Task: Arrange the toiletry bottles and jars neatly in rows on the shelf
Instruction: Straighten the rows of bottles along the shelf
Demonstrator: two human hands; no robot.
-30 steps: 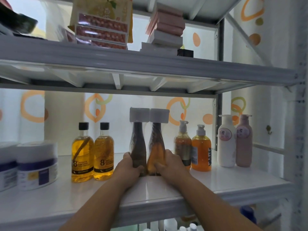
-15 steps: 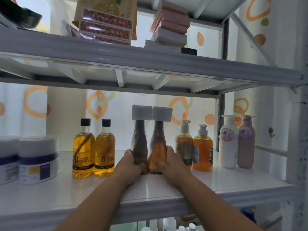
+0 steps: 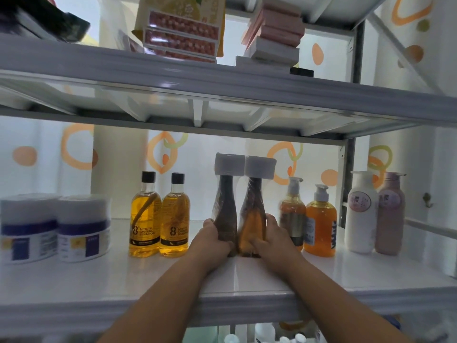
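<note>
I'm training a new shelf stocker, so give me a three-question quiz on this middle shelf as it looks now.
1. True or false: the left hand holds the dark brown flared bottle with the square white cap.
2. Which stands farthest right? A) the white jar with a blue band B) the pink pump bottle C) the orange pump bottle
3. How many black-capped yellow shampoo bottles stand on the white shelf?

Key: 1 true; 2 B; 3 two.

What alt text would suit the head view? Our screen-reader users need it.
Two hands, the left hand and the right hand, clasp two tall white-capped bottles standing side by side on a white shelf, between paired amber shampoo bottles and pump bottles.
</note>
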